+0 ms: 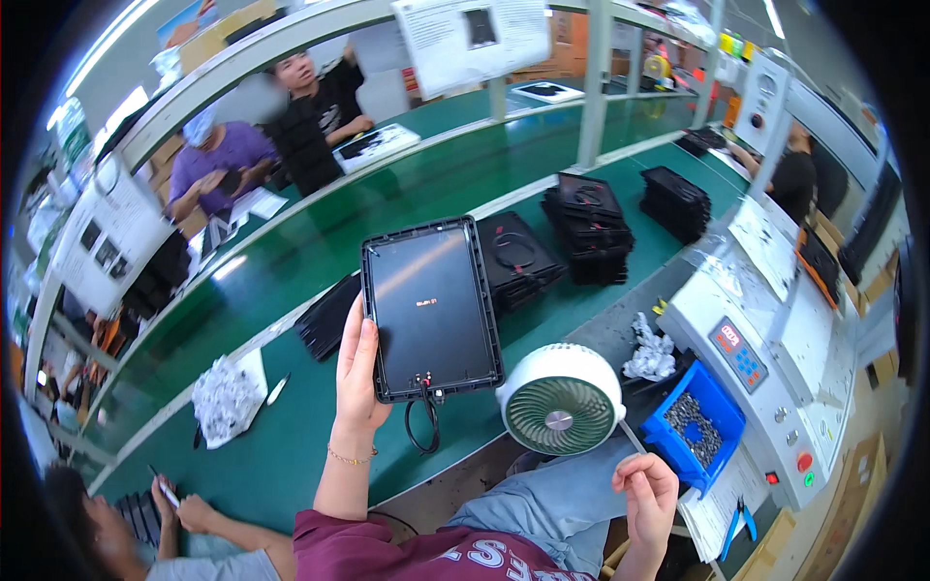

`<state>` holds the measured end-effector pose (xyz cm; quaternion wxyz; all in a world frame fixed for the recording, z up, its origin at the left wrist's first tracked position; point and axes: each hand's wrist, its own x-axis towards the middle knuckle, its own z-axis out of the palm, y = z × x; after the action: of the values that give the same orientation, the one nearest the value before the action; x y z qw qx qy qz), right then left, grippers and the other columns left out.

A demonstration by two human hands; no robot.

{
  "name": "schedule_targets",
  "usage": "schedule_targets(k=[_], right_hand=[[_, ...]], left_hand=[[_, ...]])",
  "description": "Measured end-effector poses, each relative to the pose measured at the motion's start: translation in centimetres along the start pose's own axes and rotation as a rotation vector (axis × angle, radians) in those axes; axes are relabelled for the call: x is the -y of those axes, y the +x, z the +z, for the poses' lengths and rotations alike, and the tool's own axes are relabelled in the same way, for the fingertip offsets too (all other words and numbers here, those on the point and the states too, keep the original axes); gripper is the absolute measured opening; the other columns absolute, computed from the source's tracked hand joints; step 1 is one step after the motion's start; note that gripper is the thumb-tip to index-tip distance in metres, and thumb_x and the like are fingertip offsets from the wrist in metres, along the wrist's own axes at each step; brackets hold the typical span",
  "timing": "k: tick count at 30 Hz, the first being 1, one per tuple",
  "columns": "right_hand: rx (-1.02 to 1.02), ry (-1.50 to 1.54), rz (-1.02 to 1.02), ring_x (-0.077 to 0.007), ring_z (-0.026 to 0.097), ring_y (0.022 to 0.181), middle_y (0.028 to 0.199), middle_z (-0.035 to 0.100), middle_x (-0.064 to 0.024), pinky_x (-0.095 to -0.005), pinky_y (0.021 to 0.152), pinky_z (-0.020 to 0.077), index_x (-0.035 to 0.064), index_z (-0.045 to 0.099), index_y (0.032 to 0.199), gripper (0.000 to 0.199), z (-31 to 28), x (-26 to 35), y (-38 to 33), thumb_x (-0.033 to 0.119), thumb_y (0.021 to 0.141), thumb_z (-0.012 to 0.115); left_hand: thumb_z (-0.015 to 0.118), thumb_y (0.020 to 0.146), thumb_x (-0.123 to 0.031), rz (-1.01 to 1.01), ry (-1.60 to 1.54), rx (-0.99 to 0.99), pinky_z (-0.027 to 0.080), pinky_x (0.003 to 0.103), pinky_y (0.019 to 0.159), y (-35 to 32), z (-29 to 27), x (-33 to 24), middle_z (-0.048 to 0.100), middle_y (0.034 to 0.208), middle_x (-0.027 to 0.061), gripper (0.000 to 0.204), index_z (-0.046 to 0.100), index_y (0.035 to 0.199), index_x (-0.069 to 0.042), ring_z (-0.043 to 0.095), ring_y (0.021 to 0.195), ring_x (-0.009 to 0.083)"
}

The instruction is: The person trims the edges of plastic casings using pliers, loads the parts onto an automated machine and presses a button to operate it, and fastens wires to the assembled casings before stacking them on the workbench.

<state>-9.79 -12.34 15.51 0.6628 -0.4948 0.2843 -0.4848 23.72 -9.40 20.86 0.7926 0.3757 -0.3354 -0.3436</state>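
Note:
My left hand (pixel 358 373) grips a black rectangular panel (pixel 431 310) by its left edge, thumb over the front. The panel has a raised frame with notches around a smooth, shiny face, and it is held tilted up above the green bench. A short black cable (pixel 421 426) hangs in a loop from its lower end, beside small red wire ends. My right hand (pixel 646 489) is raised over my lap, between the white fan and the blue bin. Its fingers are curled together toward the thumb; whatever they may hold is too small to make out.
A white desk fan (pixel 560 399) stands at the bench edge. Right of it sit a blue bin (pixel 722 416) of small metal parts, blue-handled pliers (pixel 738 528) and a machine with a control panel (pixel 741 351). Stacked black panels (pixel 586 232) line the bench. Co-workers sit left and across.

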Motion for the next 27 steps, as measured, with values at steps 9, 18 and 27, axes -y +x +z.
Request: schedule_targets(k=[9,18,27], right_hand=[[0.162,0.030,0.074,-0.0149,0.055,0.070,0.080,0.057,-0.0113,-0.0234,0.062,0.0428,-0.0040,0.057,0.085,0.022,0.4,-1.5,0.2,0.017,0.085,0.062],[0.324,0.060,0.144,-0.0141,0.054,0.069,0.081,0.058,-0.0116,-0.0236,0.063,0.0424,-0.0047,0.057,0.085,0.022,1.2,-2.9,-0.1,0.017,0.086,0.062],[0.262,0.087,0.162,-0.0140,0.055,0.069,0.080,0.058,-0.0099,-0.0228,0.063,0.0433,-0.0033,0.057,0.085,0.016,-0.6,-3.7,-1.8,0.012,0.086,0.061]], left_hand=[[0.047,0.097,-0.017,-0.123,0.223,-0.519,0.046,0.025,0.086,-14.0,-14.3,-4.0,0.056,0.120,0.0056,0.042,0.039,0.136,-0.003,0.055,0.104,0.0121],[0.049,0.095,-0.037,-0.223,0.397,-0.812,0.048,0.023,0.052,-18.6,-17.8,-3.2,0.062,0.093,0.0035,0.047,0.049,0.124,0.000,0.058,0.071,0.0076],[0.048,0.093,-0.041,-0.042,1.760,-1.154,0.043,0.033,0.085,-18.0,-19.4,-2.2,0.058,0.106,0.0233,0.056,0.048,0.121,0.007,0.057,0.096,0.0279]])
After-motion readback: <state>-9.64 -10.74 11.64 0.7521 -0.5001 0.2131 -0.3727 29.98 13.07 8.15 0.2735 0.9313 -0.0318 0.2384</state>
